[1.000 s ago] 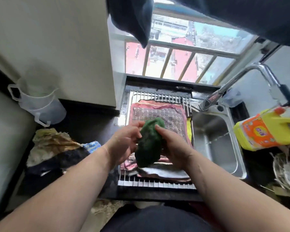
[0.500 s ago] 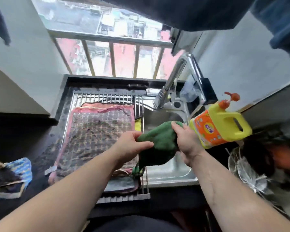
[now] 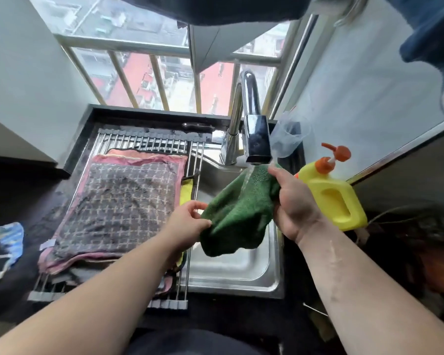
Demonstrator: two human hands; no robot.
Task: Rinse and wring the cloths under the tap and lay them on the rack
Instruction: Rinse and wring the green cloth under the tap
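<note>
Dark counter [image 3: 51, 201], steel sink [image 3: 241, 272] nearest. I see left hand [image 3: 187, 226] pinching the green cloth's [image 3: 239, 213] lower corner, right hand [image 3: 295, 208] gripping its top edge under the tap [image 3: 256, 139], over the sink. Risks: weak pinch drops it; splash re-wets checked cloth [image 3: 118, 206] on the rack [image 3: 149, 142]; right hand knocks the detergent bottle [image 3: 336, 201]. Barred window [image 3: 139, 80] beyond

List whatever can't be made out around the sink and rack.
Head view only.
1. Sink: drain hidden behind the green cloth.
2. Cloths lower in the rack pile: covered by the checked cloth, count unclear.
3. Right hand: fingers behind the green cloth.
</note>
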